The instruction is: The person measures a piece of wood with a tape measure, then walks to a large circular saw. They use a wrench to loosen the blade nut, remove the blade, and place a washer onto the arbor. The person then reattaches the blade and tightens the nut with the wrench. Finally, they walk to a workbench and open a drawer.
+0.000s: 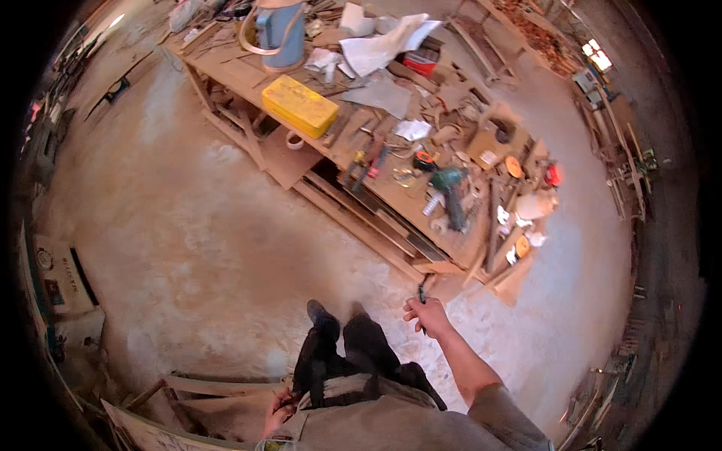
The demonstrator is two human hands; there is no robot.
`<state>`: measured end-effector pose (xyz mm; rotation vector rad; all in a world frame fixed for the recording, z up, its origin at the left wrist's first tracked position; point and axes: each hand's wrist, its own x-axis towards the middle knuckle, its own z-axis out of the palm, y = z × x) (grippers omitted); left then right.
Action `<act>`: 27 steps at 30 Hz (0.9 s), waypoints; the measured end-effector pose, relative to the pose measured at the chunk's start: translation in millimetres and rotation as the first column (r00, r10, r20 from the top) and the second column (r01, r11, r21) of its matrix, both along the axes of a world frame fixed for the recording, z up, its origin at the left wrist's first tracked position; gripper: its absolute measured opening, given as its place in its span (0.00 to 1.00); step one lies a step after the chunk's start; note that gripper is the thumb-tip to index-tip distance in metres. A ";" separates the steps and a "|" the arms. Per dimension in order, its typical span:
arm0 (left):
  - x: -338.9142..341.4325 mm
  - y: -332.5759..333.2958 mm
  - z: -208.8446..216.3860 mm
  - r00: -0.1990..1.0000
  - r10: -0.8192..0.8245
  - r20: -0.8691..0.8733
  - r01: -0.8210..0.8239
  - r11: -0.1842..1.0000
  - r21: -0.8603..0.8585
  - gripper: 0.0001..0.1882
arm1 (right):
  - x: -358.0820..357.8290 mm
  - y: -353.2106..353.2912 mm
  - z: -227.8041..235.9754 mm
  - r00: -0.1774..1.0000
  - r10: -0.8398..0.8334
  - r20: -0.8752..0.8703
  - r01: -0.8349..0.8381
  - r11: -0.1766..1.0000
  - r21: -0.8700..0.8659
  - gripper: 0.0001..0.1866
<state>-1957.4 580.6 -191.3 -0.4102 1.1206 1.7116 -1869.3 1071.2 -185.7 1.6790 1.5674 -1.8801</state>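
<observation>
Out in front of my body, beside the near corner of the workbench, my right hand [427,314] is closed around a thin dark pen-like tool [423,296]. One end of it points up toward the bench corner and the other shows below my fingers. Low at my left side, my left hand [280,410] has its fingers curled in; whatever it may hold is too small to make out. It is close to a wooden frame [226,387]. The cluttered wooden workbench [331,161] stands ahead of me.
On the bench are a yellow box [299,105], a blue jug [281,37], a green and black power drill [451,197], a tape measure [425,160], white sheets [387,46] and wood scraps. A printed carton [64,278] sits at far left. Timber lines the right wall.
</observation>
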 end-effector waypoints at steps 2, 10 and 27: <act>-23.4 1.6 4.9 0.996 0.080 0.030 -0.076 0.990 -0.122 0.25 | -28.4 8.6 -31.8 0.975 -0.222 -0.004 0.220 0.971 -0.096 0.12; -70.6 -107.9 -74.4 0.961 0.219 -0.167 -0.259 0.925 -0.278 0.26 | -86.7 60.9 -187.2 0.748 -0.662 0.051 0.633 0.688 -0.354 0.09; -215.7 -37.8 -5.7 0.995 0.033 -0.095 -0.099 0.481 -0.871 0.27 | -146.9 99.8 -266.7 0.429 -0.902 0.039 0.885 0.411 -0.220 0.23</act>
